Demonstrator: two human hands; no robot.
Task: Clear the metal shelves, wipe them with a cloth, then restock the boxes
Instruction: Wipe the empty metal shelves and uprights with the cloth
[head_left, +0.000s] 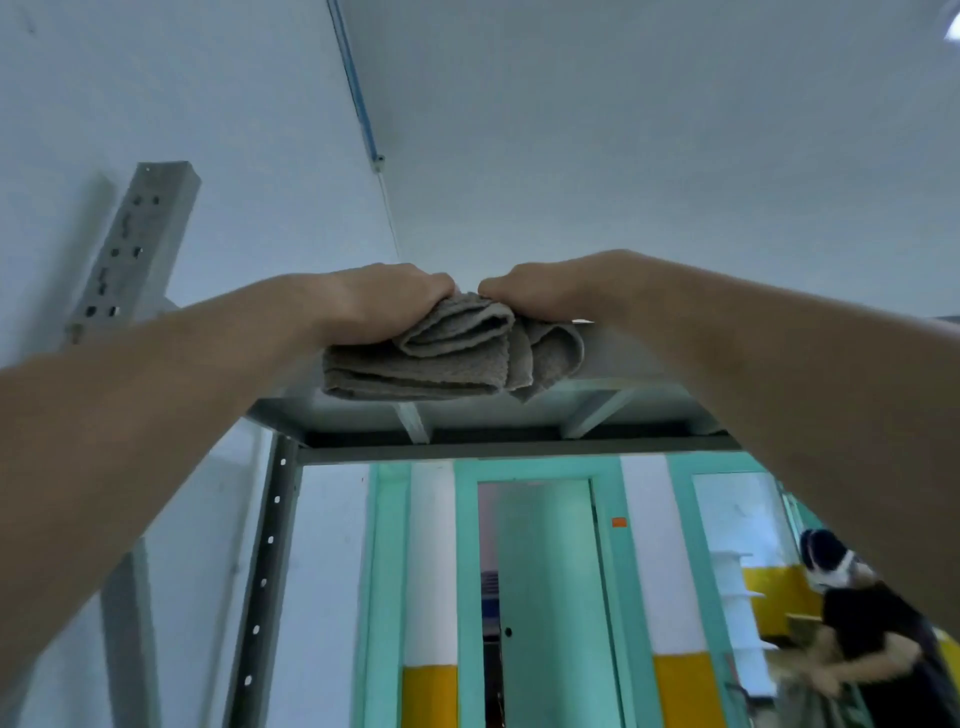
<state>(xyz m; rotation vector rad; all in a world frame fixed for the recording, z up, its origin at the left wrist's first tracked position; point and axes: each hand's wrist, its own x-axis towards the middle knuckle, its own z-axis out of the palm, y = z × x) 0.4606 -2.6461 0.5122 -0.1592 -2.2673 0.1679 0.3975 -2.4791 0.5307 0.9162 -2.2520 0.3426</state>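
Note:
Both my arms reach up to the top metal shelf (613, 400), seen from below. A folded grey cloth (441, 353) lies over the shelf's front edge. My left hand (384, 301) grips the cloth's left part, fingers curled over it. My right hand (545, 291) grips its right part, knuckles nearly touching the left hand. My fingertips are hidden behind the cloth and the shelf edge. No boxes are in view.
A perforated grey upright (265, 561) of the shelf unit runs down at the left, another post (130, 244) rises above. Behind are teal door frames (545, 571) and a white wall. A person in black (872, 634) stands at the lower right.

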